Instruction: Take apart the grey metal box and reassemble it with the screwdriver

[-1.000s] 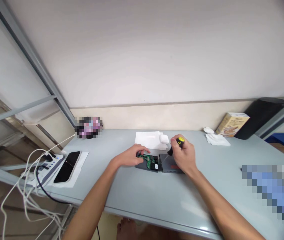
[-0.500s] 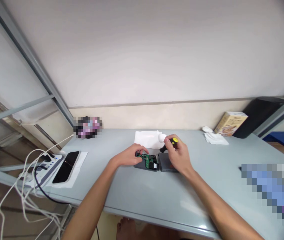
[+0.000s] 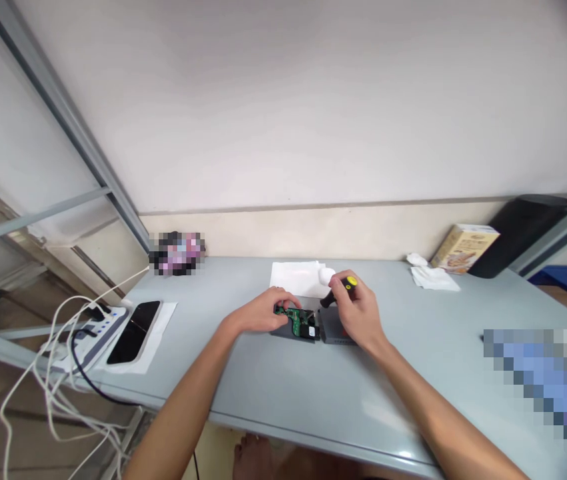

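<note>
My left hand [image 3: 268,309] is closed on the left end of a green circuit board [image 3: 296,321], thumb and fingers pressing at its edges. The board sits on a dark grey casing [image 3: 283,331] lying on the table. Between the fingers of my right hand [image 3: 358,310] is a screwdriver [image 3: 338,293] with a black and yellow handle. It slants down to the left, its tip near the board's right side. A second grey casing part [image 3: 333,327] lies just right of the board, partly under my right hand. A small white round thing [image 3: 326,277] shows beside the screwdriver.
White paper [image 3: 293,277] lies behind the board. At the left, a phone [image 3: 134,331] rests on paper next to a power strip [image 3: 96,340] with tangled cables. Crumpled tissue [image 3: 436,278], a yellowish box [image 3: 466,248] and a black cylinder [image 3: 523,233] stand back right.
The whole view has shifted slightly. Both hands keep nearly the same places, with the screwdriver still at the board's right side.
</note>
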A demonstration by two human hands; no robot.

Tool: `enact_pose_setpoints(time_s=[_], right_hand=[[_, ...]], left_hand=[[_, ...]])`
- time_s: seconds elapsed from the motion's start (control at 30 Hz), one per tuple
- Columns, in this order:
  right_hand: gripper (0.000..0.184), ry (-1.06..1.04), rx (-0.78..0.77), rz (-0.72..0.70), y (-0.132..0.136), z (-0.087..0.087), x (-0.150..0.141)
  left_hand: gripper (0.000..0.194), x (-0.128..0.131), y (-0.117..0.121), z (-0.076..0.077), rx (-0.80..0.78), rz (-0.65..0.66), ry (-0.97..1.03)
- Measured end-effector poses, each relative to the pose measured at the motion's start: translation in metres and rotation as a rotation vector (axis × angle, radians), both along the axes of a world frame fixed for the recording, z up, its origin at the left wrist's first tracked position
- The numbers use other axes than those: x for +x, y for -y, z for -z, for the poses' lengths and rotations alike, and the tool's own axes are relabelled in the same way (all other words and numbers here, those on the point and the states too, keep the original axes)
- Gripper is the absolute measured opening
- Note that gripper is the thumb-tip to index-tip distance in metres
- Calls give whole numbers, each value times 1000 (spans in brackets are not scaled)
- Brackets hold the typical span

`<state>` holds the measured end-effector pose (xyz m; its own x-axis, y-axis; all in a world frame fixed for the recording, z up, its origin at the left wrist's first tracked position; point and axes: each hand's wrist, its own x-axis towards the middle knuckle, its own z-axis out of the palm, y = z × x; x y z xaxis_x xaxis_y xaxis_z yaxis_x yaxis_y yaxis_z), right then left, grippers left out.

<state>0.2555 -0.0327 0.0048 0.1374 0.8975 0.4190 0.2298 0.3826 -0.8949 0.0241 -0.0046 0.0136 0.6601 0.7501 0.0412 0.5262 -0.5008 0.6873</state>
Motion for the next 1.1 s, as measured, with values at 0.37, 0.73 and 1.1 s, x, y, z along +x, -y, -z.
enact_pose_setpoints(time_s=[0.37,0.73,1.1], right_hand=[[38,-33,-12,-32,-1,5,-5],[34,39,-58,-134,0,6,-10],[39,42,-99,-193,-3,10,-10]], left_hand=[[42,-1,-3,9,-29,-64,37],[43,-1,-4,6,-72,-71,63],[38,-3,-4,6,-127,-93,77]])
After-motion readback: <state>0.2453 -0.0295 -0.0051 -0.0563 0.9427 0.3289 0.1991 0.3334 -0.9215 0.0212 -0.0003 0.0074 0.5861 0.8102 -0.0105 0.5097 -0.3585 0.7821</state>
